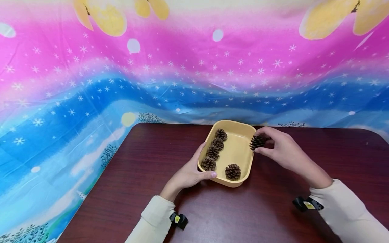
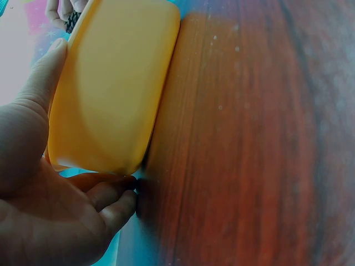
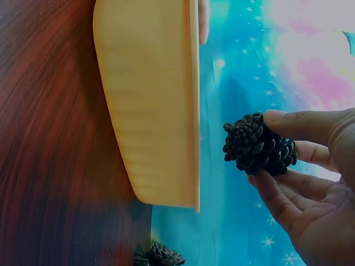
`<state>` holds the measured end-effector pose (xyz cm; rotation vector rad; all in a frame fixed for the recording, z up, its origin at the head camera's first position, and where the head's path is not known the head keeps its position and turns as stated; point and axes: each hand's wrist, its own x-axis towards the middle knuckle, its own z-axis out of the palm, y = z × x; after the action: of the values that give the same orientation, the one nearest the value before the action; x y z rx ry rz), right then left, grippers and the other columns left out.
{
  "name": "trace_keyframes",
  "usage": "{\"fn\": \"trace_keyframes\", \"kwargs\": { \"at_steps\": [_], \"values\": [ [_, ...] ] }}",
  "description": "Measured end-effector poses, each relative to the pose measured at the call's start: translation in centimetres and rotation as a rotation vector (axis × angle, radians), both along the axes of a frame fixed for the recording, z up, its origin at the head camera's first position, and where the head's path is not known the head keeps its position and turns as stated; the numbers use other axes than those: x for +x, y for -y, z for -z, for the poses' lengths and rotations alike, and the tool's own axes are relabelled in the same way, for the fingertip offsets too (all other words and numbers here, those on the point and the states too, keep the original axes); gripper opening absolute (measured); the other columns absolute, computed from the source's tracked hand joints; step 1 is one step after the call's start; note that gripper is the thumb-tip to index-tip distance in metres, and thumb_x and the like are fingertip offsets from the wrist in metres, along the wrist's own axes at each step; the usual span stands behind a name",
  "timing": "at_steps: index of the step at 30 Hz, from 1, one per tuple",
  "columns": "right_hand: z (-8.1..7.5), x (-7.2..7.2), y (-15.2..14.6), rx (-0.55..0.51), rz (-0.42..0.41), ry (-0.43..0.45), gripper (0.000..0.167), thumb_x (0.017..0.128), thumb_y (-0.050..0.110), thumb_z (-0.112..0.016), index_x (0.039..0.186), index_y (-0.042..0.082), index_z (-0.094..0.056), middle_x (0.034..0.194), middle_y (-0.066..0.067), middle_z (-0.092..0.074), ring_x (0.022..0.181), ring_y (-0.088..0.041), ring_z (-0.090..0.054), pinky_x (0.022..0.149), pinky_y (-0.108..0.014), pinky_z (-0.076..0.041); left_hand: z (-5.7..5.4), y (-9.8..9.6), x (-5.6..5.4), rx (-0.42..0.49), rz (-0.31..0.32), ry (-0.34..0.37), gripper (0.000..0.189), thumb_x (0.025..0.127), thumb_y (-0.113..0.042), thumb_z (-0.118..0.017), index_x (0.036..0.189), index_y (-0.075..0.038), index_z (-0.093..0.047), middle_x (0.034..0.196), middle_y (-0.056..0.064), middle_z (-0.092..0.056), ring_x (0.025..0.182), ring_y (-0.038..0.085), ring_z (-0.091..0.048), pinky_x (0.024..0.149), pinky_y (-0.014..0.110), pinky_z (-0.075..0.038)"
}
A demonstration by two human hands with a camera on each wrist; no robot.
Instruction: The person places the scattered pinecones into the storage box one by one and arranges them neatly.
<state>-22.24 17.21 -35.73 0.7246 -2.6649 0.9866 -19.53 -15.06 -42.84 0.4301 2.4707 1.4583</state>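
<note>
A pale yellow plastic bin (image 1: 240,182) stands on the table, slightly askew. My left hand (image 1: 189,172) grips its near left corner, the thumb laid over the rim and the fingers round the outer wall. Between thumb and fingertips, my right hand (image 1: 281,146) pinches a pine cone (image 3: 259,145), held above rim height at the bin's right side. Inside the bin, several brown pine cones (image 1: 213,152) line the left wall, and a single one (image 1: 233,172) sits near the front right corner.
The dark red wooden table (image 1: 136,168) ends at a patterned cloth (image 1: 182,67) with snowflakes, which hangs behind it and on the left. Another pine cone cluster (image 3: 161,254) shows at the bottom of the right wrist view, past the bin's end.
</note>
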Motion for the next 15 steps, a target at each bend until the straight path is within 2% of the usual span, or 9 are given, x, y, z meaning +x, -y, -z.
{"fn": "trace_keyframes", "kwargs": {
  "at_steps": [7, 13, 15],
  "values": [
    [0.1, -0.2, 1.0, -0.017, -0.027, 0.006, 0.040, 0.086, 0.005, -0.086, 0.120, 0.005, -0.066, 0.119, -0.016, -0.069, 0.104, -0.036, -0.070, 0.090, -0.057, -0.059, 0.1, 0.0, 0.0, -0.003, -0.005, 0.001, 0.115, 0.087, -0.038, -0.086, 0.170, -0.033, -0.006, 0.171, 0.011, -0.031, 0.152, 0.032, -0.038, 0.126, 0.056, -0.028],
    [0.4, -0.5, 1.7, -0.017, -0.050, -0.008, 0.046, 0.085, 0.003, -0.085, 0.127, 0.003, -0.067, 0.126, -0.018, -0.068, 0.113, -0.040, -0.067, 0.093, -0.058, -0.059, 0.1, 0.0, 0.0, -0.008, -0.008, 0.005, 0.114, 0.087, -0.040, -0.085, 0.169, -0.036, -0.006, 0.171, 0.011, -0.032, 0.152, 0.032, -0.038, 0.126, 0.056, -0.029],
    [0.5, -0.5, 1.9, -0.014, -0.058, -0.013, 0.047, 0.085, 0.003, -0.085, 0.129, 0.004, -0.068, 0.126, -0.017, -0.068, 0.111, -0.039, -0.067, 0.091, -0.056, -0.059, 0.2, 0.0, 0.0, -0.005, -0.007, 0.003, 0.114, 0.088, -0.039, -0.085, 0.169, -0.036, -0.006, 0.170, 0.011, -0.033, 0.151, 0.032, -0.039, 0.126, 0.056, -0.030]
  ]
}}
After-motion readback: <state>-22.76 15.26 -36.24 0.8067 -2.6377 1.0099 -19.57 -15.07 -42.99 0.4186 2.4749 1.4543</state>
